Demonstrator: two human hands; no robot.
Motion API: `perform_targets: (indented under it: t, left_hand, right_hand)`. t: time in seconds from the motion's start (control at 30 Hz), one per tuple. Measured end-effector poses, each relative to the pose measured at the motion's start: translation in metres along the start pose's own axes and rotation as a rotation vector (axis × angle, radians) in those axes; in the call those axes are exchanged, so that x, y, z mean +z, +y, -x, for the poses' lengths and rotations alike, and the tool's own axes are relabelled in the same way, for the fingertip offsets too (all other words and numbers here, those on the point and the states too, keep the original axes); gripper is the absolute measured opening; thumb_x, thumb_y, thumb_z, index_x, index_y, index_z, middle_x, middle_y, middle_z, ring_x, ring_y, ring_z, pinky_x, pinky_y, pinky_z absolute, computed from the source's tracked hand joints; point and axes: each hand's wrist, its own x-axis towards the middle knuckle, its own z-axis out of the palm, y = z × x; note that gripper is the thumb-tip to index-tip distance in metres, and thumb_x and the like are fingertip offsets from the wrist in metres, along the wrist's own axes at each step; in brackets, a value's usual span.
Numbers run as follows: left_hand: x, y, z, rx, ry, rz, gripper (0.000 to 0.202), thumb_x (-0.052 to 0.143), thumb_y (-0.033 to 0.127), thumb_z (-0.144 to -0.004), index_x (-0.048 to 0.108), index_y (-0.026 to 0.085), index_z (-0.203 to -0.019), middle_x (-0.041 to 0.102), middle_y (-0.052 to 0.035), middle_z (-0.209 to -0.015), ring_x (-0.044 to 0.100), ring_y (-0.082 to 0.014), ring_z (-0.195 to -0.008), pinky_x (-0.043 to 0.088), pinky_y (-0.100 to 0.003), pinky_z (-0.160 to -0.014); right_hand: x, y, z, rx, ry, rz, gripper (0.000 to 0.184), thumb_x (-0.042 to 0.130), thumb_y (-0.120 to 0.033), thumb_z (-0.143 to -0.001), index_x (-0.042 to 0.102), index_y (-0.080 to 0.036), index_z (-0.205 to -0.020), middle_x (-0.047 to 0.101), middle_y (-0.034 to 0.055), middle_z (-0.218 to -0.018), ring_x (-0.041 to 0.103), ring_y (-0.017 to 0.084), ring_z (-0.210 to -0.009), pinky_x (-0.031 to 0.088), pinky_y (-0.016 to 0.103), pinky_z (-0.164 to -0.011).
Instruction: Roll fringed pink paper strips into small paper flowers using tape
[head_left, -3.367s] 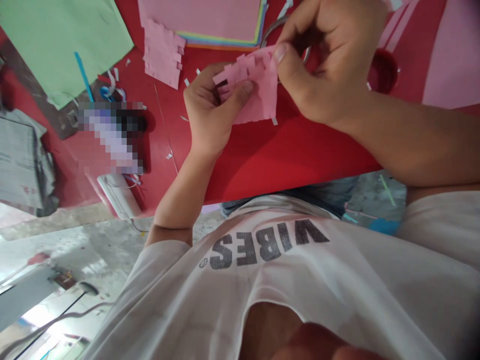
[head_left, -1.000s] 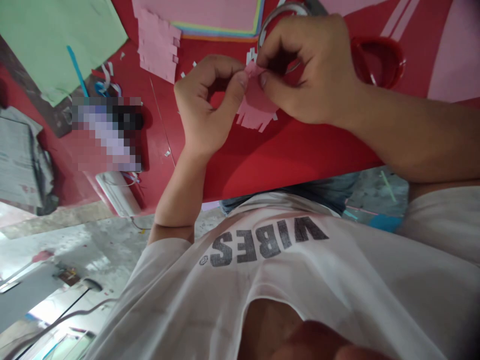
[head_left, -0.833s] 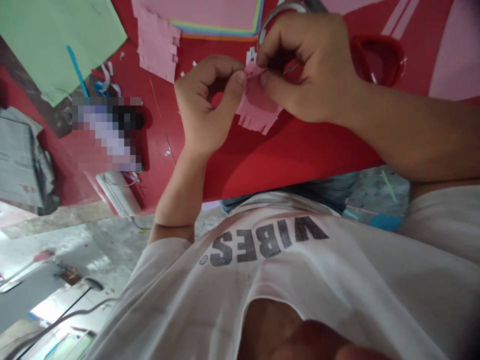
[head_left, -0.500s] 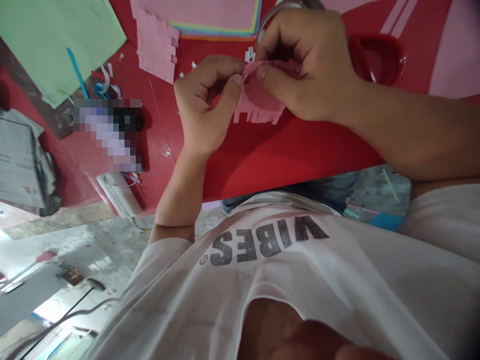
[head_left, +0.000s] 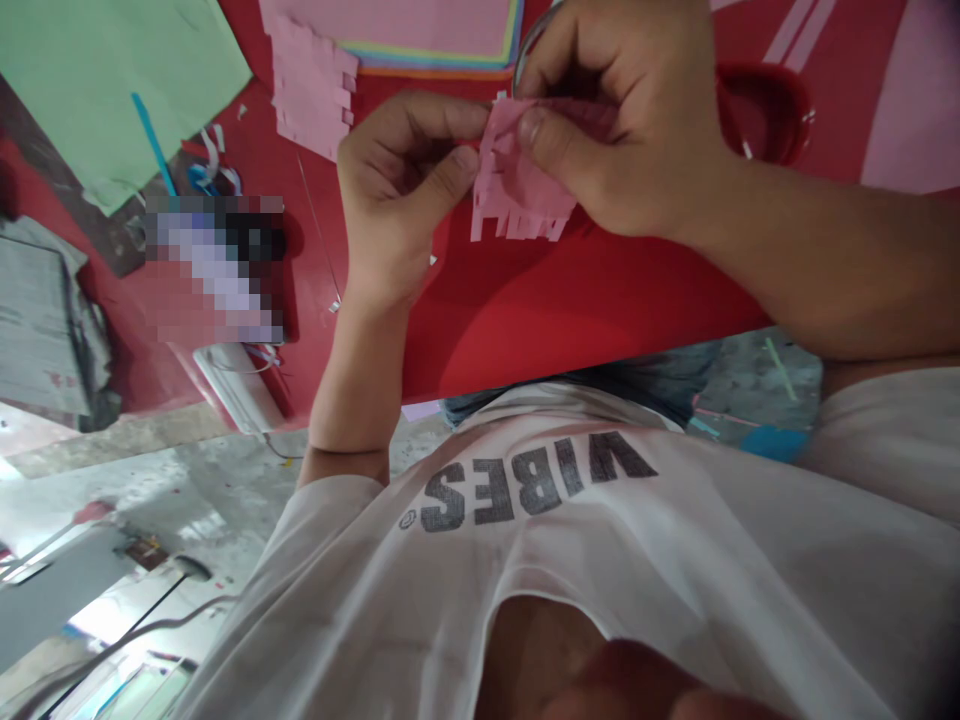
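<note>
A piece of pink paper [head_left: 525,185] with slits cut into its edges, leaving a fringe of small tabs, is held up over the red table. My right hand [head_left: 637,130] pinches its upper part, thumb on the near face and the fingers mostly hidden behind. At the paper's left edge, my left hand [head_left: 409,190] has its thumb and index finger closed on the rim; the exact contact is small and partly hidden. Another slit-edged pink paper [head_left: 311,90] lies flat beyond my left hand. A shiny round rim [head_left: 529,50] shows partly behind my right hand.
Stacked coloured sheets [head_left: 427,30] lie at the back. Right of my right hand is a red rounded object [head_left: 799,120], with pink strips [head_left: 799,30] beyond. Green paper [head_left: 127,90], a blue strip [head_left: 154,145] and a white power strip [head_left: 240,385] are leftward. The table edge [head_left: 600,355] is near my body.
Both hands and the fringed paper have shifted slightly away from my body. My left hand has moved a little left and my right hand a little right, so they are farther apart.
</note>
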Motion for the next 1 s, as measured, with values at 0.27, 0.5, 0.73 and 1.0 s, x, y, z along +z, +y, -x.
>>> perform_targets:
  t: [0.27,0.5,0.73,1.0]
  left_hand:
    - [-0.001,-0.001,-0.001,-0.111,0.047,0.032,0.028,0.087,0.051,-0.074,0.079,0.03,-0.09,0.069,-0.0037,-0.077,0.063,-0.0172,-0.066,0.051,-0.03,-0.057]
    - [0.006,0.012,0.001,-0.151,0.079,0.054,0.019,0.086,0.039,-0.08,0.079,0.024,-0.087,0.065,-0.0033,-0.075,0.058,-0.0134,-0.063,0.048,-0.028,-0.059]
    - [0.013,0.013,0.003,-0.152,0.102,0.08,0.009,0.077,0.041,-0.088,0.079,0.033,-0.087,0.066,-0.0023,-0.075,0.05,-0.0119,-0.053,0.04,-0.029,-0.051]
    - [0.009,0.004,0.002,-0.125,0.119,-0.002,0.02,0.085,0.049,-0.079,0.078,0.031,-0.084,0.06,-0.0005,-0.067,0.043,-0.0096,-0.05,0.039,-0.029,-0.048]
  right_hand:
    - [-0.002,-0.001,0.001,0.0,-0.022,0.004,0.017,0.059,-0.025,-0.092,0.07,-0.014,-0.098,0.061,-0.0058,-0.087,0.056,0.007,-0.087,0.039,0.021,-0.081]
    - [-0.001,0.0,0.0,0.0,-0.019,-0.031,0.017,0.06,-0.021,-0.09,0.071,-0.011,-0.097,0.061,-0.0047,-0.086,0.056,0.007,-0.086,0.039,0.021,-0.081]
    - [-0.002,-0.001,-0.002,0.007,-0.025,-0.052,0.017,0.064,-0.024,-0.089,0.073,-0.012,-0.097,0.065,-0.0046,-0.088,0.056,0.007,-0.085,0.041,0.02,-0.08]
    - [0.002,0.002,-0.003,0.041,-0.009,-0.255,0.034,0.074,-0.031,-0.083,0.069,-0.01,-0.109,0.067,-0.0033,-0.096,0.058,0.005,-0.08,0.045,0.017,-0.071]
